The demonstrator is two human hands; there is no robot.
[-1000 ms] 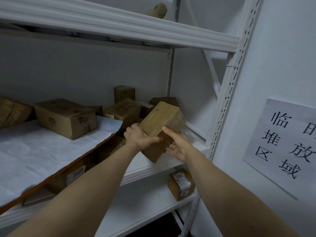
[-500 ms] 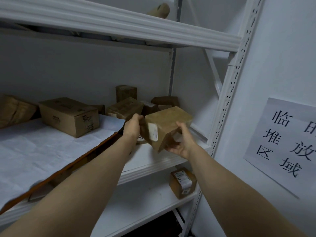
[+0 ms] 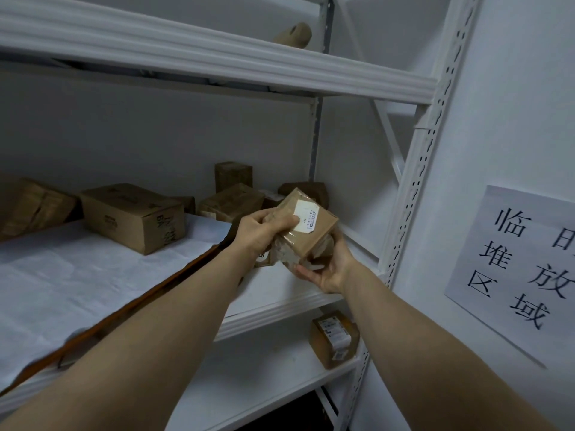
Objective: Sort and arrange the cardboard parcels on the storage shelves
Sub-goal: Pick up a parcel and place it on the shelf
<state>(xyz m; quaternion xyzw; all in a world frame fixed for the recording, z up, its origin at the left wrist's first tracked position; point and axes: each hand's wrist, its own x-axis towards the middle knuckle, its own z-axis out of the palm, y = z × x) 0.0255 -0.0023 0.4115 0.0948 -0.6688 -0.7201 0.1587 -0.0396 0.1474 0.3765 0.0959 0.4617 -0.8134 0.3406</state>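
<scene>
Both arms reach forward. The left hand [image 3: 261,231] grips the parcel [image 3: 314,241] from above, thumb on its label [image 3: 306,216]; the right hand [image 3: 329,270] cups it from below. The parcel is tilted, label facing up, above the middle shelf [image 3: 280,312] near its right end; its long axis is unclear.

Both arms show bare from the picture's lower edge up to the wrists: the left forearm [image 3: 155,331] and the right forearm [image 3: 420,337]. The left hand [image 3: 261,231] and right hand [image 3: 329,270] are likewise bare.
</scene>
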